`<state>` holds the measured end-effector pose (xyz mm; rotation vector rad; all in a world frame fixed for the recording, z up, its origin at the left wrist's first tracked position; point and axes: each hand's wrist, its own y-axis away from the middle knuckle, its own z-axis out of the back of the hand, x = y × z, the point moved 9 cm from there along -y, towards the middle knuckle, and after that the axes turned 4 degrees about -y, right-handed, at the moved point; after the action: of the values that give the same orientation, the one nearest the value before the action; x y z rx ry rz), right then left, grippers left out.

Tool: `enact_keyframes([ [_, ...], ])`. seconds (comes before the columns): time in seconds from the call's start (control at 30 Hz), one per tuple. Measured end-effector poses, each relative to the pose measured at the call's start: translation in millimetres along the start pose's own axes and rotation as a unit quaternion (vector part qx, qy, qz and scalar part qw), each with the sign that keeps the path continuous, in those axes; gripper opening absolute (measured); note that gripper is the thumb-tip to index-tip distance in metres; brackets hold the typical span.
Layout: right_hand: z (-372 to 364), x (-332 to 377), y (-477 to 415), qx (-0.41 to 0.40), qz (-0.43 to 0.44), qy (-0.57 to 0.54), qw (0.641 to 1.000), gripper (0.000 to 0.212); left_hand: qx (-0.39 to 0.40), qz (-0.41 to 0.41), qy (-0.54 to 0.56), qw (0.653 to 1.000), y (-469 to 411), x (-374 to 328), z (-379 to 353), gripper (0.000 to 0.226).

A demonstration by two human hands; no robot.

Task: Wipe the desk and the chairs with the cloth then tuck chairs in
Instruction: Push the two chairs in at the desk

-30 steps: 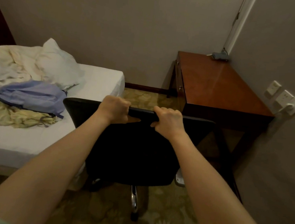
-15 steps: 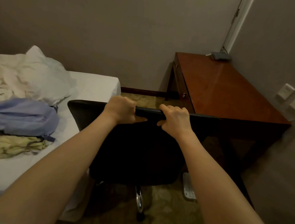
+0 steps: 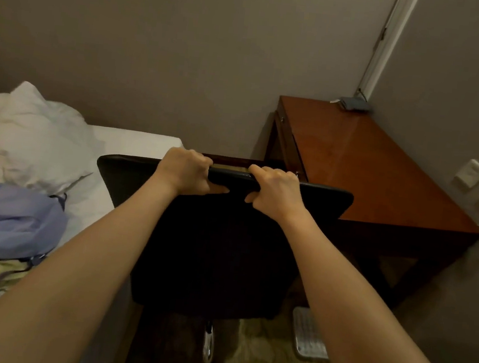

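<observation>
Both hands grip the top edge of the black chair (image 3: 212,253)'s backrest: the left hand (image 3: 184,172) and the right hand (image 3: 276,190) sit close together, fingers (image 3: 263,170) curled over the rim and thumbs pressed against its near face. Over the last second the chair has rolled forward with the person behind it. It now stands in the gap between the bed (image 3: 135,142) and the table (image 3: 367,172), and the right end of the backrest overlaps the table's near left corner where it was short of it before.

That suggests the tucking-in step is under way but not finished — the seat seems to be beside the table's drawer side, not under the top. The chair probably needs a turn to the right before it can slide in.

No cloth is in either hand. A small dark item (image 3: 354,104) lies at the table's far corner, but it can't be identified. A pale flat object (image 3: 308,335) lies on the floor near the chair base, where the wheels could catch it.
</observation>
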<state>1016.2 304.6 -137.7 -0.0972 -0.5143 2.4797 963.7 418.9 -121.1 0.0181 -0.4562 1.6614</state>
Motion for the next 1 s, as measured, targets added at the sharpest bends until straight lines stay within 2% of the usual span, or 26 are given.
enact_keyframes([
  [0.13, 2.8, -0.6, 0.7, -0.064, 0.023, -0.017, 0.998, 0.052, -0.031, 0.003, 0.01, 0.999, -0.5, 0.0, -0.6, 0.062],
  [0.4, -1.7, 11.8, 3.7, -0.057, 0.033, -0.018, 0.998, 0.05, -0.016, 0.015, 0.033, 0.999, 11.3, 6.3, -2.3, 0.06],
  [0.67, 0.6, 23.7, 39.4, -0.091, 0.052, -0.026, 0.994, 0.047, -0.048, 0.009, 0.072, 0.996, 47.7, -10.9, -3.0, 0.056],
  [0.83, -2.5, 24.3, 47.4, -0.066, 0.032, -0.033, 0.997, 0.042, -0.045, 0.021, 0.071, 0.996, 52.2, -13.9, -5.1, 0.055],
  [1.0, 0.6, 14.1, 56.2, -0.086, 0.035, -0.045, 0.995, 0.05, -0.069, 0.0, 0.071, 0.995, 50.3, -29.2, 1.4, 0.053],
])
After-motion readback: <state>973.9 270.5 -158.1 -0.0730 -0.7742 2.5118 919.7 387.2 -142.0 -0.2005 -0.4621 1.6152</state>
